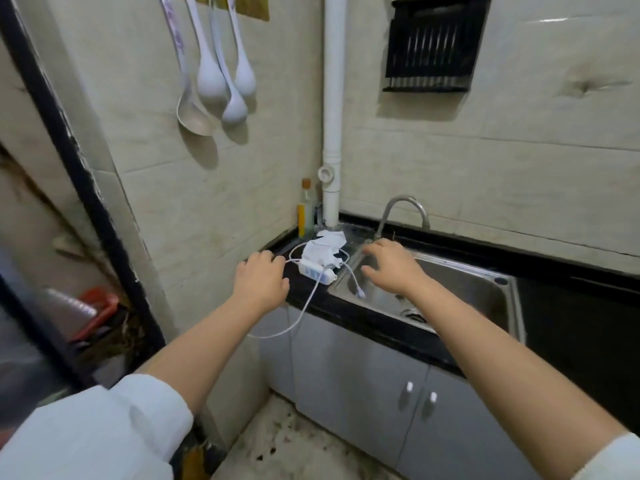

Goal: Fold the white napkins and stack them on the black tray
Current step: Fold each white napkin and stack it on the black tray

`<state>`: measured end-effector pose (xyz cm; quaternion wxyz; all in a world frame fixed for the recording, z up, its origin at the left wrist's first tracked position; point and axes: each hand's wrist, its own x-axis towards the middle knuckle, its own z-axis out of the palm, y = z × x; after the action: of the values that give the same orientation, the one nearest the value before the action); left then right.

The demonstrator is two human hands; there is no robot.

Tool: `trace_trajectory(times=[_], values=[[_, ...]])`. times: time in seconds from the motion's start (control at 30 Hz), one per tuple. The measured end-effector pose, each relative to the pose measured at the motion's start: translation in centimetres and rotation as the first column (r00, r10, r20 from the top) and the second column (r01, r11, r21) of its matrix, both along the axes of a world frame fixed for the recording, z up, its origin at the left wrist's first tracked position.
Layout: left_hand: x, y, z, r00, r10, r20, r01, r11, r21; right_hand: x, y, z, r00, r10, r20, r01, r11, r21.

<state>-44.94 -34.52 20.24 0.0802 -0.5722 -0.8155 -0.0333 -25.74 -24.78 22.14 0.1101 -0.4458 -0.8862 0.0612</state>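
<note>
the left hand (262, 278) hangs over the front edge of the black tabletop (311, 299), fingers curled loosely inward; a thin white cable (304, 306) runs right at its fingertips, though whether the hand grips it or only touches it is hard to tell. the right hand (389, 265) is spread wide with nothing in it, palm down, over the left rim of the steel sink (467, 289). between the two hands sits a white power adapter (317, 271) on the tabletop, its cable looping off the edge and down in front of the grey cabinet (363, 375). crumpled white napkins (323, 247) lie on and just behind the adapter, unfolded, near the corner — neither hand touches them. behind them stands a small bottle (304, 211) beside a white pipe (332, 109) that climbs the tiled wall. a curved faucet (405, 211) rises at the back of the sink. higher up, white ladles (216, 74) hang on the left wall, and a black rack (431, 46) sits in a recess on the right.
</note>
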Motion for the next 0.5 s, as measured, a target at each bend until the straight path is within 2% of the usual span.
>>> trace_trajectory(times=[0.13,0.3,0.5], values=[[-5.2,9.3,-3.3,1.0,-0.021,0.017,0.021,0.998,-0.053,-5.0,9.4,-3.9,0.999,0.005,0.033,-0.003,0.999,-0.046],[-10.3,20.9,-6.9,0.993,-0.1,0.062,0.107,0.988,-0.116,-10.9,20.7,-8.1,0.994,-0.059,0.089,0.071,0.986,-0.149],[-11.7,30.6,-12.4,0.961,-0.187,0.204,0.237,0.937,-0.255,-14.3,28.6,-14.4,0.987,0.001,0.162,0.045,0.958,-0.282]])
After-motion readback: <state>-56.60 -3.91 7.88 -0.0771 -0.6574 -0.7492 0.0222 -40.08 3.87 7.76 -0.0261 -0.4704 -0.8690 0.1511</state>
